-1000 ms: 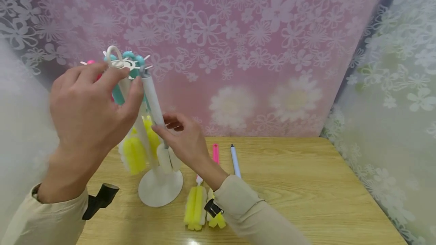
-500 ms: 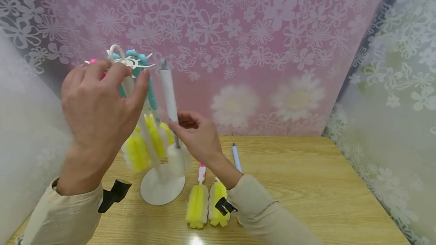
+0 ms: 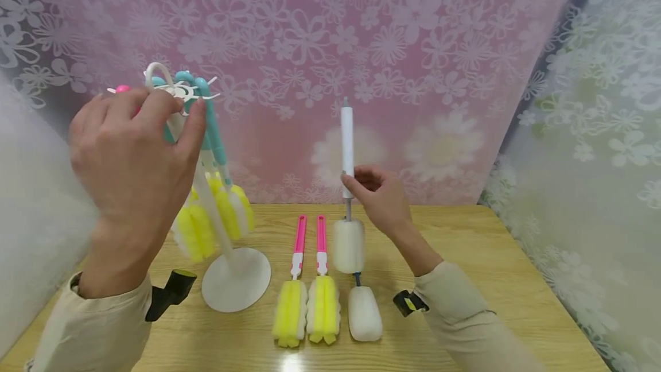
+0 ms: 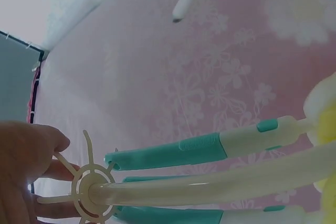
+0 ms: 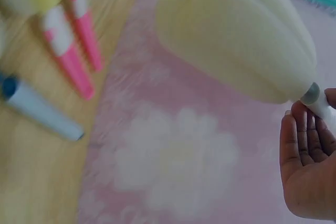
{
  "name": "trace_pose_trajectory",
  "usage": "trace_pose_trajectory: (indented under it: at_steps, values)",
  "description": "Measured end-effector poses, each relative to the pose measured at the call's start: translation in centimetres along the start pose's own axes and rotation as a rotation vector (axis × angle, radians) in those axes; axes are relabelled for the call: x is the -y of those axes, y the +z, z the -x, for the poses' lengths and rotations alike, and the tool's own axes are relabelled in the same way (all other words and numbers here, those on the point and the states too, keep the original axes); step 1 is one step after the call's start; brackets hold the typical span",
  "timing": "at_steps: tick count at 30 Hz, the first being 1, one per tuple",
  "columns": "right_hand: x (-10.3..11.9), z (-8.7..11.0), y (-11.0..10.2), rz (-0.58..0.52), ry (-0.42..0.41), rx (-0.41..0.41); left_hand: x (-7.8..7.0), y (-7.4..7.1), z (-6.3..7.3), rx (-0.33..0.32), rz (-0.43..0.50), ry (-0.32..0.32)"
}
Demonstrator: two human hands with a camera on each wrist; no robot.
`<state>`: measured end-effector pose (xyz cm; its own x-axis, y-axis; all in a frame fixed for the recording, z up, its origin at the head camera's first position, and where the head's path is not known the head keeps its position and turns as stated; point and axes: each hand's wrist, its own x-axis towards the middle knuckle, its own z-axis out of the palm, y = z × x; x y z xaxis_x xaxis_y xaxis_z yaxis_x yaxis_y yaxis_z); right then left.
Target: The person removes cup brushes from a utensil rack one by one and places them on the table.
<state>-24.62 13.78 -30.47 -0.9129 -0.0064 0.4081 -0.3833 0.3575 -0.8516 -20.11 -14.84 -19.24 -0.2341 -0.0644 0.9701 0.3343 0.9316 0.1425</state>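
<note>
My left hand (image 3: 134, 159) grips the top of a white brush stand (image 3: 236, 283), by its ring of hooks (image 4: 86, 195). Turquoise-handled sponge brushes (image 3: 214, 136) with yellow and white heads hang from the ring; a pink one hangs behind my knuckles. Off to the right, my right hand (image 3: 383, 200) pinches the handle of a white sponge bottle brush (image 3: 347, 136) between thumb and fingers. The brush stands upright in the air with its white sponge head (image 5: 236, 40) down, apart from the stand. In the head view it overlaps a brush lying behind.
Two pink-handled brushes with yellow sponge heads (image 3: 289, 314) (image 3: 323, 309) lie side by side on the wooden table (image 3: 465, 303). Next to them lies a brush with a white sponge (image 3: 364, 314) and a pale blue handle (image 5: 44, 114). A pink flowered curtain (image 3: 289, 148) hangs behind the table.
My right hand has carried the white brush away from the stand to the right, over the row of brushes on the table. The left hand keeps hold of the stand's top.
</note>
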Motion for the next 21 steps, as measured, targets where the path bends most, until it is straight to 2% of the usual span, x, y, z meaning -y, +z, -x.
trace_pose_trajectory:
  at_steps: [4,9,15,21]
  values:
    - [-3.9,0.4,-3.5,0.079,0.172,0.01,-0.1,0.1,0.1,-0.02,0.001,0.007]
    - [-8.2,1.2,-6.0,0.139,0.309,0.017,-0.1,0.1,0.1,-0.022,-0.002,0.01]
    - [-11.3,2.7,-6.3,0.158,0.394,0.056,-0.1,0.2,0.1,-0.039,-0.005,0.008]
    - [-12.5,3.8,-5.4,0.171,0.451,0.134,-0.3,0.3,0.1,-0.042,-0.007,0.013]
